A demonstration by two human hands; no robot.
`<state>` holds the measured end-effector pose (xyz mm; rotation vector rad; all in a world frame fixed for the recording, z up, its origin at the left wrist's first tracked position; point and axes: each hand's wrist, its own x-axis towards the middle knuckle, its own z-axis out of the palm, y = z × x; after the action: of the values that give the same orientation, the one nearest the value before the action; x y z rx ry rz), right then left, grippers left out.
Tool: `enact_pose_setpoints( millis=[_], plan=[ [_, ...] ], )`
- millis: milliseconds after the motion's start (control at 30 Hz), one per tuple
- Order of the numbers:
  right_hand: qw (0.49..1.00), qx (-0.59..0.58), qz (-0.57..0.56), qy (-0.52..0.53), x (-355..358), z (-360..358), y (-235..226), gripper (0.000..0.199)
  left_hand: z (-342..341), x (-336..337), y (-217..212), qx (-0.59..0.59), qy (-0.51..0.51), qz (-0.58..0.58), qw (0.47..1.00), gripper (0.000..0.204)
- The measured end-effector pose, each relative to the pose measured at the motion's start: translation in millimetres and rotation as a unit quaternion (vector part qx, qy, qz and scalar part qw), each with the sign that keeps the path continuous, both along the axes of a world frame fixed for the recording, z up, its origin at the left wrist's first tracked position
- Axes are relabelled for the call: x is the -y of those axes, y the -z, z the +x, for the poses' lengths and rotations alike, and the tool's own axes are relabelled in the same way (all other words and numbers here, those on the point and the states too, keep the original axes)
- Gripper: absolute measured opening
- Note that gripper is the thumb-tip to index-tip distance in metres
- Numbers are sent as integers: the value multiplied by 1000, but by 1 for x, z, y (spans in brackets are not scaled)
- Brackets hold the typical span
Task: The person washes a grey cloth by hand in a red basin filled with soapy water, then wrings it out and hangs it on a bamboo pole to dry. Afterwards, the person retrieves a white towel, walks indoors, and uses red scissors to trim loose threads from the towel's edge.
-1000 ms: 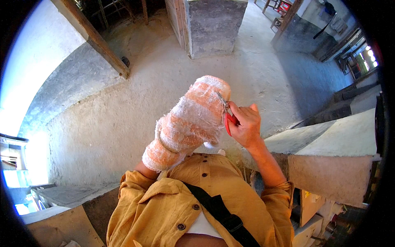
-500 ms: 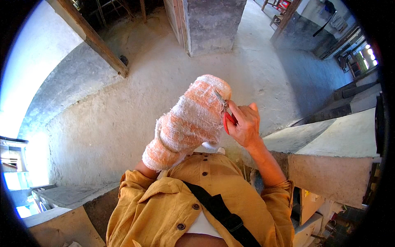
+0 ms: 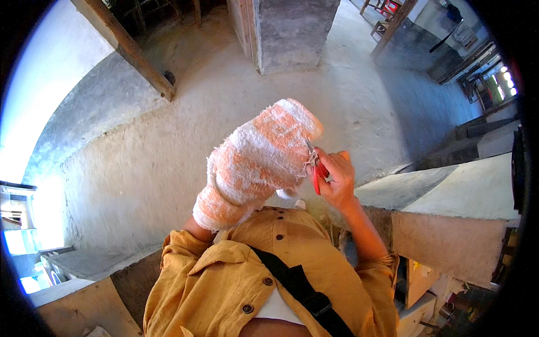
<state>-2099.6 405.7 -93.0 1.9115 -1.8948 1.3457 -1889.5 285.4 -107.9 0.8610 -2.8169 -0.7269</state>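
Observation:
A fluffy peach-and-white striped cloth cover (image 3: 252,149), closed at its far end, is pulled over my left hand. It hides the fingers completely; only a bit of my left wrist (image 3: 196,229) shows below its lower edge. My right hand (image 3: 338,178) is closed on small red-handled scissors (image 3: 319,175), at the right side of the cover. Their metal tips point up and left, against or very close to the fabric. Loose white threads (image 3: 307,163) hang between the scissors and the cloth.
Beyond my hands spreads a bare concrete floor (image 3: 140,168), with a grey pillar (image 3: 292,39) ahead and a wooden post (image 3: 135,56) at the far left. To the right is a pale counter-like ledge (image 3: 449,191). A stool (image 3: 382,27) stands at the far right.
My right hand and the scissors have moved slightly down and right along the cover. The covered left hand has turned a little, its far end shifting right.

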Motion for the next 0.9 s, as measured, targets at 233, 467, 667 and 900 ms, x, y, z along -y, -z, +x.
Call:
enact_pose_setpoints(
  millis=[233, 467, 667, 900],
  plan=[
    [998, -23, 41, 45, -1, 0, -14, 41, 5, -3, 10, 19, 7, -22, 1000, 69],
    [988, -110, 35, 99, 2, 0, -20, 41, -2, -4, 10, -62, 7, 14, 998, 78],
    [990, -82, 53, 102, -2, -2, -4, 40, -1, -1, 19, -41, 7, -8, 999, 78],
    [989, 74, 40, 120, -3, -6, 4, 36, 1, 3, 21, -205, -36, 196, 958, 72]
  ],
)
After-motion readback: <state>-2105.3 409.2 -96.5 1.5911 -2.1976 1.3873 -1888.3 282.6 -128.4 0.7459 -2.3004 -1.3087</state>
